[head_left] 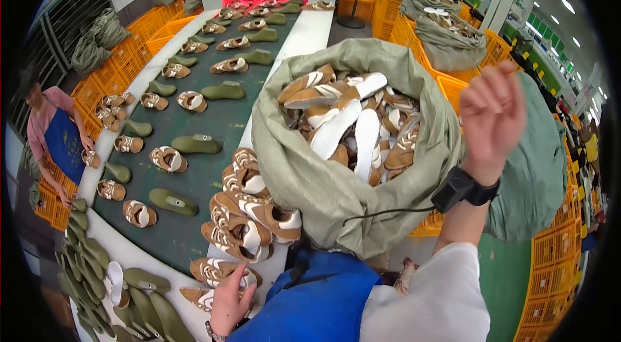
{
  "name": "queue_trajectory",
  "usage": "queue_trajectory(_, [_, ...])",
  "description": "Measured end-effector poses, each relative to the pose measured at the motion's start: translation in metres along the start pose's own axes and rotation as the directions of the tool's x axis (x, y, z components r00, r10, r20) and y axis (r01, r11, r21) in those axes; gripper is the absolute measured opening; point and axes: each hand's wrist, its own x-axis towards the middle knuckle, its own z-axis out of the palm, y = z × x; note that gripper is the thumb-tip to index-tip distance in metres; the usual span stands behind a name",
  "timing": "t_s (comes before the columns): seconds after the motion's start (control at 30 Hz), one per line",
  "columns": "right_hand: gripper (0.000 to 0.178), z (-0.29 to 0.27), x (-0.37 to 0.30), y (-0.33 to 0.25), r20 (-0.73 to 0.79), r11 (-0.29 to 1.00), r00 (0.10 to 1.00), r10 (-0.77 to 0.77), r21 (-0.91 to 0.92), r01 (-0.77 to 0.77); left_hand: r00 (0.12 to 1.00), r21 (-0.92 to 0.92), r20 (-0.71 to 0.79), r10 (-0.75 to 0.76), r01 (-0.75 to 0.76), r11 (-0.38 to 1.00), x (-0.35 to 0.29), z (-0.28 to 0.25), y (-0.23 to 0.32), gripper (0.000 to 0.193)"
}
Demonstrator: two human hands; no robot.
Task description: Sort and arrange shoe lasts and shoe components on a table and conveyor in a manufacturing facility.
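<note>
My left hand (229, 300) rests on a brown-and-white shoe upper (217, 271) at the near edge of the white table rim, fingers curled over it. Just beyond lies a pile of the same shoe uppers (249, 213). My right hand (493, 112) is raised in the air, fingers loosely spread and holding nothing, with a black band on the wrist. It hovers to the right of a big grey-green sack (304, 174) stuffed with brown and white shoe uppers (352, 125).
A dark green conveyor belt (207, 122) carries rows of shoe uppers and olive green shoe lasts (195, 144) away from me. Another person (55, 135) works at its left side. Orange crates (136, 38) and more filled sacks (446, 25) surround the line.
</note>
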Motion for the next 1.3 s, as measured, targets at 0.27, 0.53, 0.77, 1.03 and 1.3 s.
queue_trajectory(0.27, [0.024, 0.067, 0.013, -0.096, 0.273, 0.997, 0.962, 0.031, -0.075, -0.011, 0.996, -0.082, 0.079, -0.033, 0.039, 0.996, -0.013, 0.004, -0.001, 0.049])
queue_trajectory(0.53, [0.036, -0.052, 0.047, -0.142, -0.363, -0.399, 0.931, -0.032, -0.85, -0.345, 0.988, -0.016, 0.072, 0.139, -0.138, 0.99, -0.007, 0.011, -0.01, 0.048])
queue_trajectory(0.77, [0.063, -0.223, -0.106, 0.079, -0.501, -0.768, 0.683, 0.531, -0.626, 0.138, 0.994, -0.01, 0.083, 0.073, -0.072, 0.997, -0.006, 0.012, 0.005, 0.049])
queue_trajectory(1.03, [0.058, -0.259, -0.063, 0.053, -0.488, -0.836, 0.782, 0.388, -0.543, 0.075, 0.999, 0.057, 0.013, -0.044, 0.043, 0.997, -0.014, 0.008, 0.002, 0.05])
queue_trajectory(1.3, [0.03, -0.195, 0.021, 0.018, -0.35, 0.081, 0.917, -0.189, -0.937, -0.341, 0.994, 0.058, -0.045, 0.097, -0.094, 0.994, 0.007, -0.002, 0.003, 0.047])
